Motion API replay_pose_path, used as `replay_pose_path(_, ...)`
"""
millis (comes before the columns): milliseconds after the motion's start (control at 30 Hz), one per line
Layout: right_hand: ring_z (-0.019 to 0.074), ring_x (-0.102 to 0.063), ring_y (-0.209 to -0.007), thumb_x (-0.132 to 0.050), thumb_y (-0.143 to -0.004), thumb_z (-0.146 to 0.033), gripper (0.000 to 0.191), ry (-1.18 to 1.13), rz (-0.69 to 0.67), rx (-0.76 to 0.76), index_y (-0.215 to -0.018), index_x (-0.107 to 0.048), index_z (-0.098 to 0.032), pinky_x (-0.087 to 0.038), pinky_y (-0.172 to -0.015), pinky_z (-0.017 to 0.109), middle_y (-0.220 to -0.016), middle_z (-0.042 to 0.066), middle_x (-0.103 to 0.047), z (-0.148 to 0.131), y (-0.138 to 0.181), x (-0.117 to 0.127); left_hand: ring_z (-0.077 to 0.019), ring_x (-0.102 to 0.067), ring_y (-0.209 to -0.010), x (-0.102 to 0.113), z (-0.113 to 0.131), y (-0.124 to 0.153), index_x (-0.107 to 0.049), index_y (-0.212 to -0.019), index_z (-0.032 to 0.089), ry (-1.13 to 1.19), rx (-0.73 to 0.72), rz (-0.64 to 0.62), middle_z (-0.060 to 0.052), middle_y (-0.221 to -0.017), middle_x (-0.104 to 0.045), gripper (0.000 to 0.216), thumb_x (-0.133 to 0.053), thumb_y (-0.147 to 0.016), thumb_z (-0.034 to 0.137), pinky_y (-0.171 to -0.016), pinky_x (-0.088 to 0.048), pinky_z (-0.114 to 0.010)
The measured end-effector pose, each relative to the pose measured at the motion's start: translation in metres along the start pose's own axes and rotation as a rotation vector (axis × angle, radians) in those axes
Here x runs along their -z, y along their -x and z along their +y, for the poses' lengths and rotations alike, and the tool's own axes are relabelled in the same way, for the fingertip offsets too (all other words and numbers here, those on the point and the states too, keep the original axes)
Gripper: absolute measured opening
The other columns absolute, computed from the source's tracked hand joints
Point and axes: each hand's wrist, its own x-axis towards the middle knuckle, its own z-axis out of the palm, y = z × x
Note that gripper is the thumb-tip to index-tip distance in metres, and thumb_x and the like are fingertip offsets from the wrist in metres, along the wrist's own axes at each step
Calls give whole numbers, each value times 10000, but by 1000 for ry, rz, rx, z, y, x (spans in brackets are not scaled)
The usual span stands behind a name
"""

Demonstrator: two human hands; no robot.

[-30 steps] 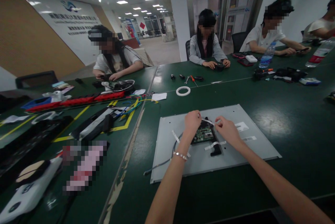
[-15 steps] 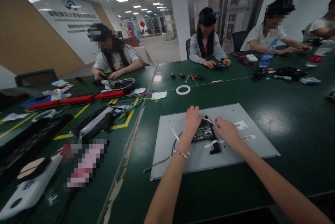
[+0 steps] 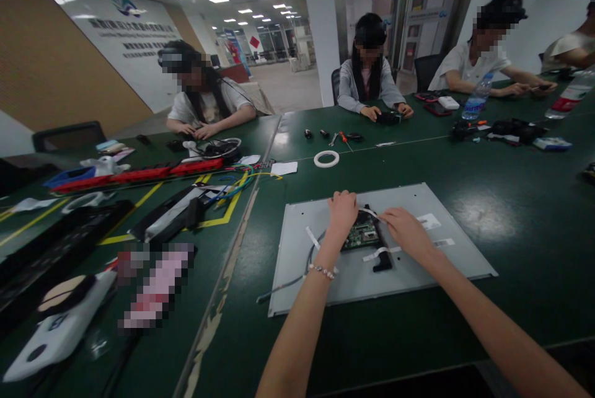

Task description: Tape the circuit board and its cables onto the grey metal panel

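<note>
A grey metal panel [image 3: 418, 268] lies flat on the green table in front of me. A small green circuit board [image 3: 364, 235] sits on it, with a black part [image 3: 382, 260] beside it and white tape strips [image 3: 382, 253] across. My left hand [image 3: 341, 213] rests at the board's left edge, fingers curled down. My right hand [image 3: 405, 232] is at the board's right side. Both pinch a strip of white tape [image 3: 370, 214] stretched between them over the board. A grey cable [image 3: 297, 274] runs off the panel's left edge.
A white tape roll [image 3: 326, 159] lies beyond the panel, with small tools [image 3: 341, 137] farther back. Red bars [image 3: 153, 173], coloured wires [image 3: 232, 184] and black parts [image 3: 171, 218] fill the left table. Several people sit across the table, and water bottles [image 3: 476, 99] stand at the right.
Both hands have stayed on the tape over the board, shifting only slightly. The view has drifted a little.
</note>
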Motion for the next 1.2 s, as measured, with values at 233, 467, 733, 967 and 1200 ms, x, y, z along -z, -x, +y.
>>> replay_pose_path(233, 207, -506, -1069, -346, -894, -134, 393, 1, 30, -5, -1187, -608, -144, -409, -961, 357, -1177, 101, -574, 1, 3, -5, -254, -477, -1047, 0, 0, 1, -596, -989, 189, 0, 33, 16, -107, -1059, -567, 194, -458, -864, 135, -850, -410, -383)
replay_pose_path(467, 221, -412, -1231, -319, -943, -300, 463, -19, -8, 102, -1362, -463, -165, -360, -1042, 426, -1342, 91, -475, 0, 5, -15, -232, -501, -1055, 1, 7, 0, -583, -974, 197, 48, -24, -4, -88, -1051, -604, 179, -430, -892, 153, -872, -402, -357)
replay_pose_path(733, 220, -300, -1338, -240, -965, -365, 538, 49, -83, 119, -1443, -355, -145, -293, -1092, 428, -1455, 82, -354, 4, 12, -18, -217, -558, -1002, -3, 6, -1, -601, -945, 186, 46, -56, -60, -80, -1037, -637, 144, -472, -888, 213, -829, -432, -315)
replay_pose_path(967, 203, -256, -1369, -225, -971, -442, 577, 24, -144, 97, -1476, -293, -172, -269, -1110, 433, -1483, 52, -312, 7, 15, -10, -251, -540, -1047, -5, 5, -1, -579, -988, 177, 8, -57, -56, -107, -1063, -622, 160, -469, -904, 255, -852, -427, -355)
replay_pose_path(1200, 228, -174, -1403, -273, -952, -511, 609, 1, -201, 73, -1498, -234, -247, -239, -1118, 466, -1513, 21, -241, 13, 27, -2, -256, -521, -1082, -4, 4, 1, -558, -1027, 170, -2, -49, -63, -119, -1100, -607, 190, -499, -901, 300, -869, -412, -346)
